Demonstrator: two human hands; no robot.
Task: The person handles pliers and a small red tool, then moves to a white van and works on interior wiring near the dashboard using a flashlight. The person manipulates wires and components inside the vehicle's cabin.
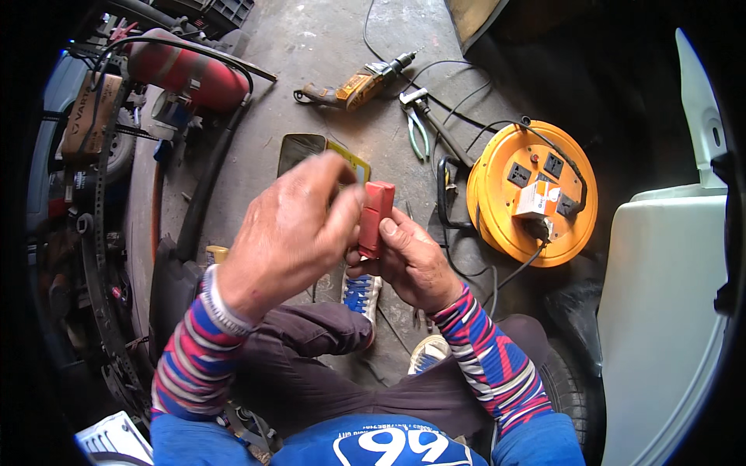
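Observation:
My right hand (416,256) is closed round a small red oblong case (378,217), held upright in front of me with the thumb against its side. What the case contains does not show. Just left of it is my left hand (291,225), back of the hand up, its fingers bent and smeared by motion. The left thumb comes right up to the edge of the case; whether it touches or grips anything is unclear. Beyond the left hand, an open yellow-rimmed tin (303,145) lies partly hidden on the floor.
A yellow cordless drill (361,84), green-handled pliers (417,132) and a hammer (443,128) lie farther out. At right stands a yellow cable reel (497,225) with a small orange-white box (536,199). A red cylinder (186,70) is at left, a pale panel (660,295) at far right.

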